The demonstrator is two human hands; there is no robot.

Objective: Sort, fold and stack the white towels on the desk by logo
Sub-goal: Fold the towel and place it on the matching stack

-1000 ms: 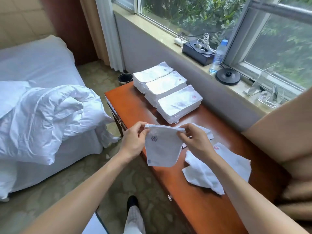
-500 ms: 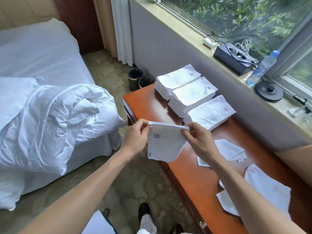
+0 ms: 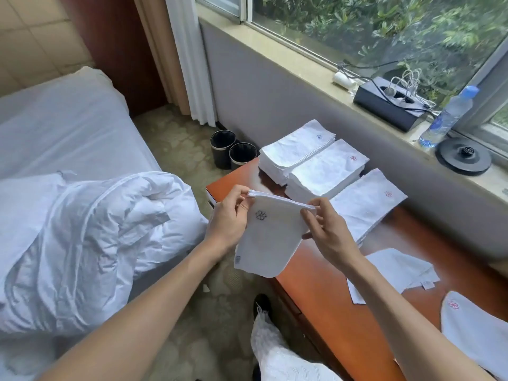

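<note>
To the left of your left hand [image 3: 228, 218], the bed [image 3: 68, 127] carries a crumpled white duvet [image 3: 82, 229] heaped along its near side. Under and beyond your right hand [image 3: 327, 229] runs the reddish-brown wooden desk [image 3: 324, 303]. Beyond both hands, three stacks of folded white towels sit in a row on it, side by side: the farthest stack [image 3: 297, 149] shows a blue logo, while the middle stack [image 3: 327, 169] and the nearest stack [image 3: 365, 204] each show a red one. The nearest lies just behind your right hand. To the right of that hand a loose white towel [image 3: 395, 268] lies flat on the desk, and farther right another loose towel [image 3: 472, 325] shows a red logo. Between your hands hangs the small white towel with a dark grey flower logo [image 3: 269, 237], raised over the desk's near edge. Your left hand pinches its upper left corner and your right hand pinches the upper right, with the top hem stretched straight between them. Beyond your left hand, two round black bins [image 3: 233, 151] stand on the floor beside the desk's end.
</note>
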